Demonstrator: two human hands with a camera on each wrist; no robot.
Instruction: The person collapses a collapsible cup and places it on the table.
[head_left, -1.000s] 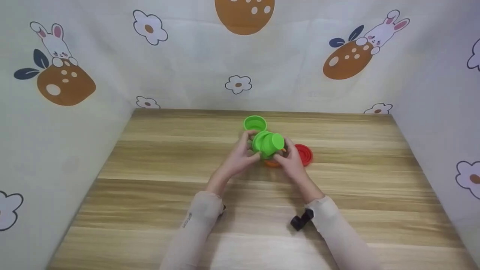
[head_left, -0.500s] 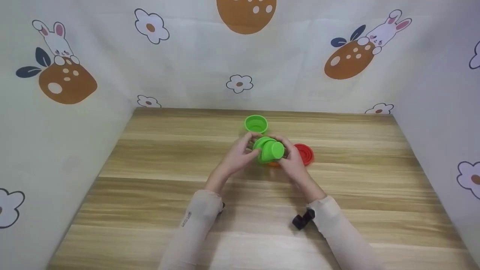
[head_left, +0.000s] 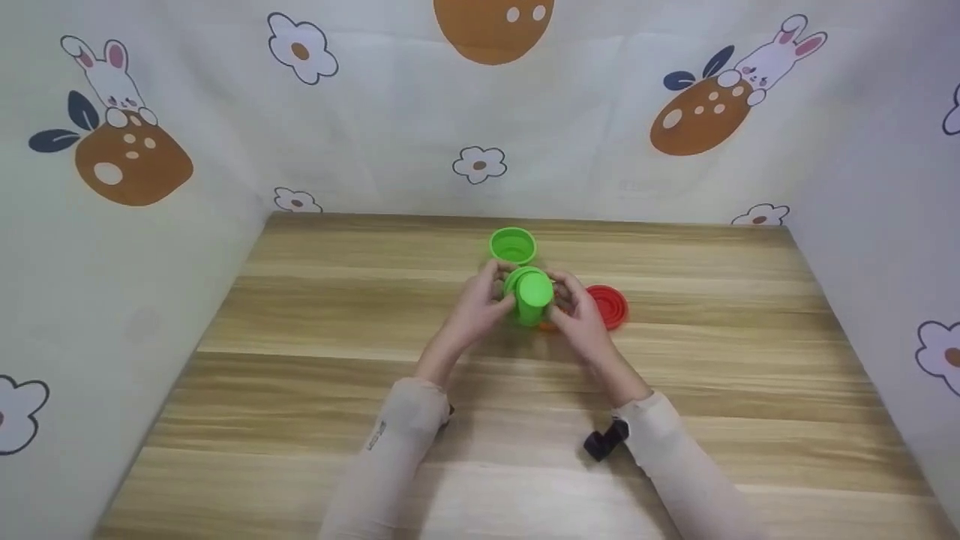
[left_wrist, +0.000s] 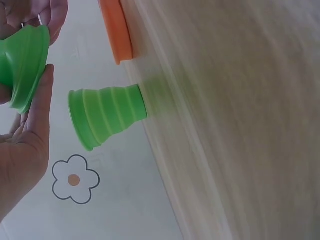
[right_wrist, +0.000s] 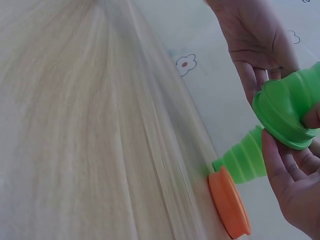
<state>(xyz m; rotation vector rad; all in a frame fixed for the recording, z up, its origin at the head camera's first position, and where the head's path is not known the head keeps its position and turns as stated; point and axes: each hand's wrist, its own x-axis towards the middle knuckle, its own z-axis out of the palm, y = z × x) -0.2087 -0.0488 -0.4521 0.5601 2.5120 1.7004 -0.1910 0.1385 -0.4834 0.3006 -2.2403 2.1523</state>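
Both hands hold a green collapsible cup [head_left: 534, 291] above the table, its rim facing down and its closed base up toward the head camera. The cup's wall is partly folded and bent near the rim, as the right wrist view shows. My left hand [head_left: 478, 300] grips its left side, thumb in front and fingers behind. From the right, my right hand [head_left: 586, 319] pinches the cup with curled fingers. Behind them a second green cup [left_wrist: 107, 114] stands extended, mouth up. Under the hands lies a flat orange collapsed cup [right_wrist: 229, 202], mostly hidden in the head view.
A flat red collapsed cup [head_left: 609, 307] lies just right of my right hand. The wooden table [head_left: 300, 315] meets a patterned curtain [head_left: 390, 127] at its back and sides. A black wrist camera [head_left: 606, 441] sits by the right sleeve.
The held cup has turned in the hands: its base, first pointing up and right, now stands more upright and farther left. The other cups have not moved.
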